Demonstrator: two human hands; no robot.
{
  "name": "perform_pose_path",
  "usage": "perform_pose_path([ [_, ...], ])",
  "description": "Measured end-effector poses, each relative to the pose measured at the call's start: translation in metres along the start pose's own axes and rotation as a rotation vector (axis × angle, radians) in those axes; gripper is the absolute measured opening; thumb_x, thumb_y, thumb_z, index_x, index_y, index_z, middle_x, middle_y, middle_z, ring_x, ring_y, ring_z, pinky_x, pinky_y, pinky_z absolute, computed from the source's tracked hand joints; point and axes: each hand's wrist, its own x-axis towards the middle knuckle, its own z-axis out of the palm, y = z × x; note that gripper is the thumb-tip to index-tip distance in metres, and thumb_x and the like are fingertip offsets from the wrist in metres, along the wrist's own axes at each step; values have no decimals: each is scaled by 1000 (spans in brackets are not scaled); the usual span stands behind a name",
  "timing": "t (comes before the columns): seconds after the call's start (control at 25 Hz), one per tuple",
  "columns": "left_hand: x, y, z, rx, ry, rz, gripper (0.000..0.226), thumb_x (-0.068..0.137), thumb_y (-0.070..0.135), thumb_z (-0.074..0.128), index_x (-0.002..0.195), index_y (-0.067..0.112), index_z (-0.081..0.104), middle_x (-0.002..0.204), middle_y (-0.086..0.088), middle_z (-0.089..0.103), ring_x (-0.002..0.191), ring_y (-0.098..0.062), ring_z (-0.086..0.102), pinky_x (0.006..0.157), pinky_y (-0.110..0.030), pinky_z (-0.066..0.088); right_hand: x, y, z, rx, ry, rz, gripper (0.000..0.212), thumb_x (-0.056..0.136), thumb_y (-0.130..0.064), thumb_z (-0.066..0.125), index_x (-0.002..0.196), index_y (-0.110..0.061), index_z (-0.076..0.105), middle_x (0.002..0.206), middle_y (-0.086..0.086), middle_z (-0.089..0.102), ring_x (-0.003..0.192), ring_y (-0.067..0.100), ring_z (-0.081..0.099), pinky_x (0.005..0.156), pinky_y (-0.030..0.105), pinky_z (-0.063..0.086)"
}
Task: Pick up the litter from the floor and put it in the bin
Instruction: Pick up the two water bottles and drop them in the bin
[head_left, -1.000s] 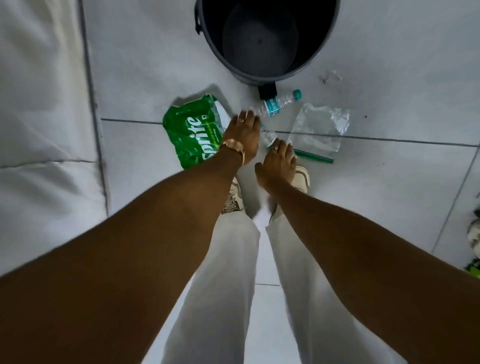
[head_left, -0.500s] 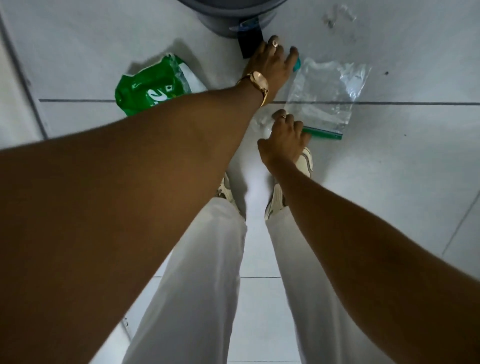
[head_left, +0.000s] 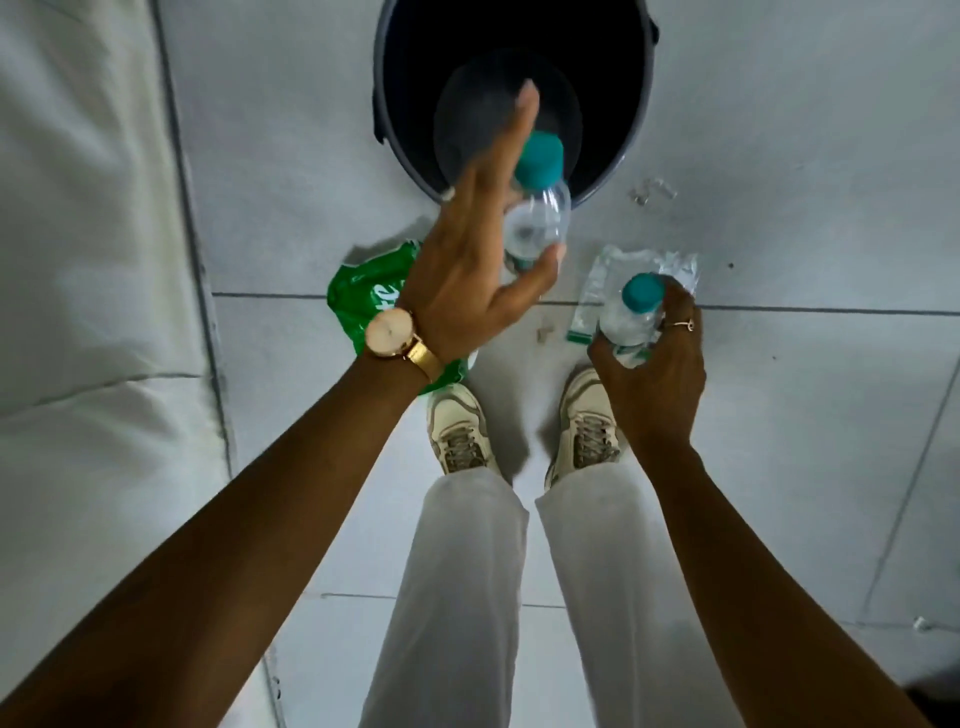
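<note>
A dark grey bin stands on the white tiled floor ahead of my feet. My left hand, with a gold watch on the wrist, holds a clear plastic bottle with a teal cap near the bin's front rim, fingers stretched out and thumb under the bottle. My right hand grips a second clear bottle with a teal cap above my right shoe. A green Sprite wrapper lies on the floor, partly hidden by my left wrist. A clear zip bag lies behind the second bottle.
A small scrap of clear plastic lies right of the bin, and another bit between the wrapper and the bag. White padded furniture runs along the left. My shoes stand just behind the litter.
Both hands were down at the floor among the litter. Each has come up holding a bottle, and the left one has moved to the bin's rim. The view has risen too.
</note>
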Motion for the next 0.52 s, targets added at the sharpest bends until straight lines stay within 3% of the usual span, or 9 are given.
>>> perform_pose_path([
  [0.08, 36, -8, -16, 60, 145, 58, 88, 91, 19, 64, 143, 49, 0, 150, -23, 27, 133, -5, 33, 103, -1, 35, 11, -33, -3, 84, 38, -57, 67, 76, -28, 77, 134, -13, 47, 130, 8, 57, 114, 22, 61, 92, 32, 55],
  [0.2, 81, -38, -21, 238, 143, -90, 103, 94, 23, 60, 124, 69, -27, 148, -24, 36, 129, -2, 29, 104, 4, 23, 31, -73, 3, 158, 88, -164, 63, 78, -28, 76, 130, -6, 49, 125, 12, 60, 111, 18, 60, 90, 30, 56],
  [0.28, 92, -61, -11, 306, 34, -265, 98, 95, 22, 58, 138, 57, -22, 146, -20, 37, 126, -5, 37, 107, -7, 36, 50, -91, 13, 169, 85, -190, 63, 79, -27, 76, 132, -6, 48, 126, 12, 60, 115, 20, 59, 94, 36, 55],
  [0.32, 94, -70, -5, 307, -35, -368, 90, 94, 20, 60, 149, 41, -8, 145, -21, 37, 127, -14, 46, 106, -22, 47, 60, -97, 19, 158, 63, -187, 65, 80, -27, 75, 134, -6, 46, 129, 12, 60, 118, 22, 59, 97, 38, 54],
  [0.4, 95, -82, 5, 360, -151, -488, 85, 90, 23, 67, 154, 16, 10, 147, -23, 33, 131, -32, 47, 102, -42, 51, 82, -107, 31, 110, 6, -172, 70, 80, -27, 75, 138, -6, 42, 133, 11, 58, 123, 23, 56, 102, 37, 51],
  [0.52, 92, -84, -1, 433, -113, -338, 93, 79, 28, 76, 151, 9, 20, 151, -21, 31, 138, -37, 37, 110, -44, 44, 115, -122, 39, 25, -44, -230, 67, 82, -27, 73, 138, -6, 43, 134, 10, 58, 124, 23, 56, 101, 30, 48],
])
